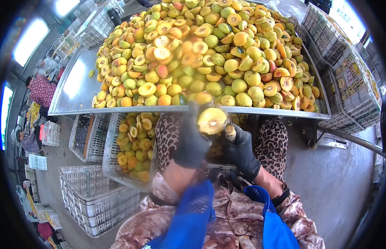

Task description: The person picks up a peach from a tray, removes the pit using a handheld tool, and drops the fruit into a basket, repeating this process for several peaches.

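Note:
In a black glove, my left hand (191,143) is blurred, its fingers closed against the side of a yellow peach half (212,120). The cut face of that half is turned up toward me, just in front of the metal table's edge. My right hand (242,150), also black-gloved, grips a short wooden-handled tool (230,133) right beside the fruit. The tool's working end cannot be made out. Ahead of both hands rises a large heap of peaches (247,54), many cut in half, some with pits showing.
The heap lies on a rimmed metal table (72,89). A crate of peach halves (137,139) stands left of my knees, beside stacked white crates (97,199). More crates (346,70) rise on the right. Another person in a patterned top (42,90) is at far left.

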A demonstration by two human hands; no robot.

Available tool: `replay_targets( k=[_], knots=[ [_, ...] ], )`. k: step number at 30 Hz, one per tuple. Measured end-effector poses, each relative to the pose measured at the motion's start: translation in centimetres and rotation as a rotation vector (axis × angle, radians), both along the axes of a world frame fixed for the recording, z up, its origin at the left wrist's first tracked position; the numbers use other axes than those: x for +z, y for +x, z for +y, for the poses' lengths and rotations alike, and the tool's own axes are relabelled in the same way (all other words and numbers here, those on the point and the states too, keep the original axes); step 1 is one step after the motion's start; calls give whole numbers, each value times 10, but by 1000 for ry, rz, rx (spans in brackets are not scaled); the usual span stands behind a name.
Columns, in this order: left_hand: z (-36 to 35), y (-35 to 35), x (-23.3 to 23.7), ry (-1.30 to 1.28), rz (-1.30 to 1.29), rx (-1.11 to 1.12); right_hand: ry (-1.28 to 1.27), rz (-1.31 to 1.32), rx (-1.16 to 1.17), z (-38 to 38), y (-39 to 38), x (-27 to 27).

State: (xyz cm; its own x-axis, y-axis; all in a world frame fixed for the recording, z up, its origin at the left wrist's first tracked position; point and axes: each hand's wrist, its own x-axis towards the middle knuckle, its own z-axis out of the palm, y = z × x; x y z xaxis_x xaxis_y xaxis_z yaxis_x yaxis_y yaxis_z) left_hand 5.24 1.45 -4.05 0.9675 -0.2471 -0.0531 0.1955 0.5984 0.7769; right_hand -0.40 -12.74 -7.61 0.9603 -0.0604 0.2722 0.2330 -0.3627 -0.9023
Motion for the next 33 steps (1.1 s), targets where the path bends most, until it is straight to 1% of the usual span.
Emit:
replay_targets(
  k=[1,3,4,7,9,10,11,13,14,16,18,19,20,22,23,25,26,27,29,30,31,32,33],
  knots=[
    [1,4,-14,3,-36,-8,34,42,9,-1,3,-4],
    [-2,12,-33,186,-149,132,-42,65,-23,1,6,-9],
    [-1,11,-38,319,-307,187,-82,79,-39,3,7,-9],
    [0,10,-38,716,-787,359,-31,26,-82,6,11,5],
    [-2,10,-32,799,-888,393,-84,-82,-26,3,15,1],
    [-5,10,-28,746,-830,368,-110,-137,-1,2,17,1],
    [-9,11,-22,693,-772,343,-116,-83,-23,3,19,2],
    [-16,9,-5,439,-457,260,-123,26,-64,7,22,12],
    [-18,7,4,314,-298,219,-112,4,-47,8,23,16],
    [-21,0,19,472,-480,343,-89,-44,-11,9,25,23],
    [-20,-1,21,470,-442,350,-239,-123,9,8,25,22],
    [-19,0,17,389,-312,296,-315,-161,19,7,24,21],
    [-18,1,14,308,-183,242,-304,-147,24,7,22,19],
    [-21,4,8,226,-109,251,-290,-121,38,7,18,12],
    [-23,4,5,185,-72,259,-217,-86,16,9,18,8],
    [-27,5,-1,182,-48,282,-71,-16,-22,12,19,-5],
    [-27,5,-1,181,-38,290,-76,-33,-26,13,19,-13],
    [-25,4,1,237,-34,268,-84,-53,-32,12,19,-21],
    [-20,2,9,336,-55,229,-73,-61,-27,11,16,-25],
    [-15,4,0,861,-788,449,-60,-70,-17,11,14,-24],
    [-12,6,-6,901,-874,489,-62,-94,-52,14,14,-29],
    [-14,7,-10,733,-625,353,66,-112,-30,16,14,-27],
    [-17,12,-10,470,-203,174,71,-109,-17,19,15,-23]
  ],
)
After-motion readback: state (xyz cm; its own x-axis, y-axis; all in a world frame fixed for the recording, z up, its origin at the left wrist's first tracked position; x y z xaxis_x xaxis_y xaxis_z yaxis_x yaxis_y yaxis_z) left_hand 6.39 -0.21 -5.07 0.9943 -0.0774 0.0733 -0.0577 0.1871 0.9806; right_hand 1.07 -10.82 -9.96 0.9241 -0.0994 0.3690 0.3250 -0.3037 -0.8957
